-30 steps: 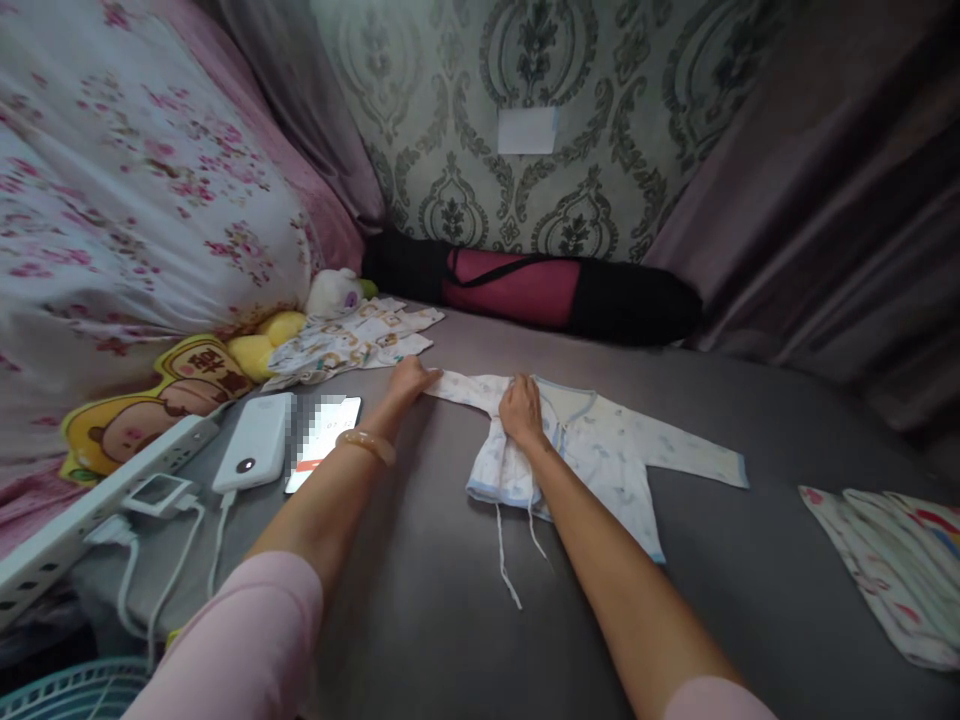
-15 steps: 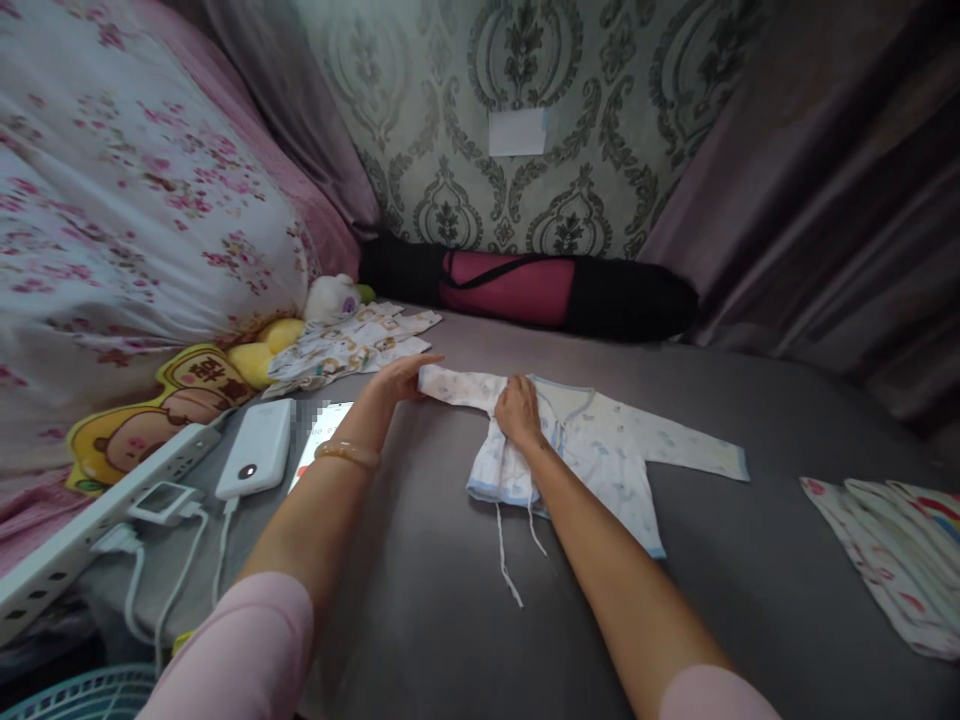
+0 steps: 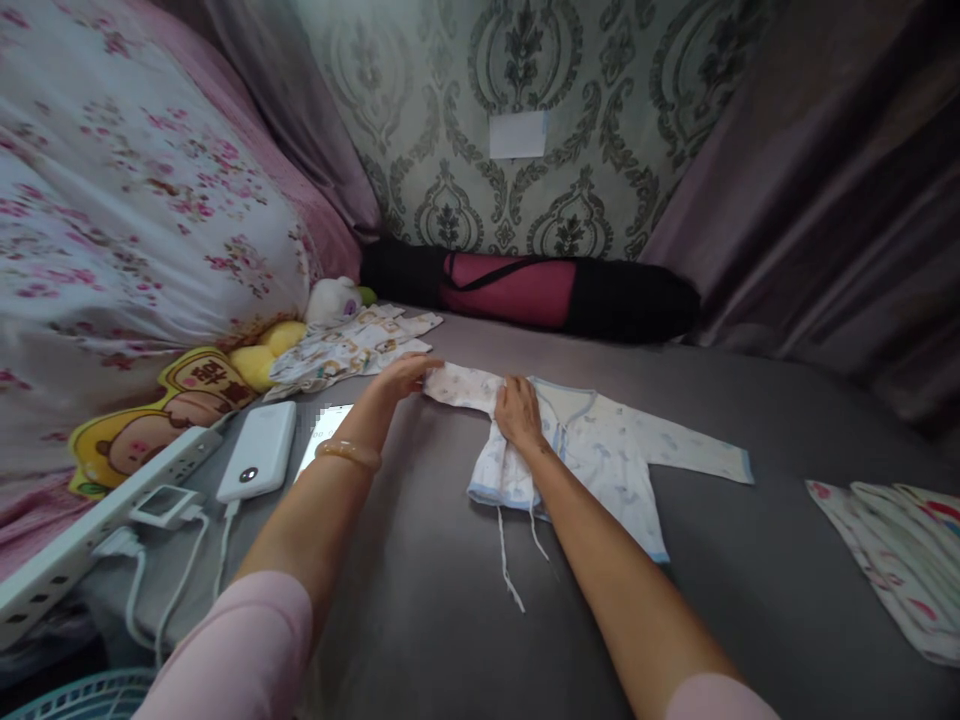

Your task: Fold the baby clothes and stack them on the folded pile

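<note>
A white baby shirt with a faint print and blue trim lies spread on the grey sheet, its ties hanging toward me. At the end of its left-side sleeve, my left hand has its fingers closed around the cuff. My right hand presses down where that sleeve meets the body, fingers curled against the cloth and covering part of the front. The other sleeve stretches out flat to the right.
A phone, a white power bank and a power strip lie left of my left arm. Printed clothes and plush toys sit behind. Folded cloths lie right; a long black-and-red bag lines the wall.
My left hand's fingers have drawn in over the cuff, and the sleeve end has shifted slightly right. My right hand stays in place on the shirt.
</note>
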Demonstrator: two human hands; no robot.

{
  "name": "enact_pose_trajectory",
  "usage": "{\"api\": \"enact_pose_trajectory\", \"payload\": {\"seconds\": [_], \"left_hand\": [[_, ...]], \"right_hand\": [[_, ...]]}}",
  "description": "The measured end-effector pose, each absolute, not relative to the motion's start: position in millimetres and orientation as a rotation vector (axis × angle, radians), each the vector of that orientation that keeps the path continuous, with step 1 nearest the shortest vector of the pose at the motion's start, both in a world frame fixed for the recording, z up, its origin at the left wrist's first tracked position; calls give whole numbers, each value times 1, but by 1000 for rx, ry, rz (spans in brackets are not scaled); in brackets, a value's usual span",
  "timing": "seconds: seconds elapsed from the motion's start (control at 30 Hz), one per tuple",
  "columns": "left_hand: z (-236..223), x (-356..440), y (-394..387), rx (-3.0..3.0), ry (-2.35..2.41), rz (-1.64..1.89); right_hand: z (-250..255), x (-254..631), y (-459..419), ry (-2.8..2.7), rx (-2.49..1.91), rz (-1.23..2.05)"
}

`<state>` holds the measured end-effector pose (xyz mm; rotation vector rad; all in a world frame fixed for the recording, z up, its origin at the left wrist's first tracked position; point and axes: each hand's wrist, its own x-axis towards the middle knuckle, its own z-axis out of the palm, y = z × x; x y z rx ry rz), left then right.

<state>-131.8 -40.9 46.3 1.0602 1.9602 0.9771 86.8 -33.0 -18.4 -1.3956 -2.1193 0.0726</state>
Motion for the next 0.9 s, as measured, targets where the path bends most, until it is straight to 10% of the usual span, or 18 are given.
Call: {"api": "enact_pose_trajectory", "payload": {"seconds": [0.5,0.9], "left_hand": [[26,-116,-72,1885,2487,282],[11,-145,-55,1656,2367,591]], "right_hand": [[-13,79,-39,-2273,-1594,161],[3,82,-27,-2258,-1601,545]]}}
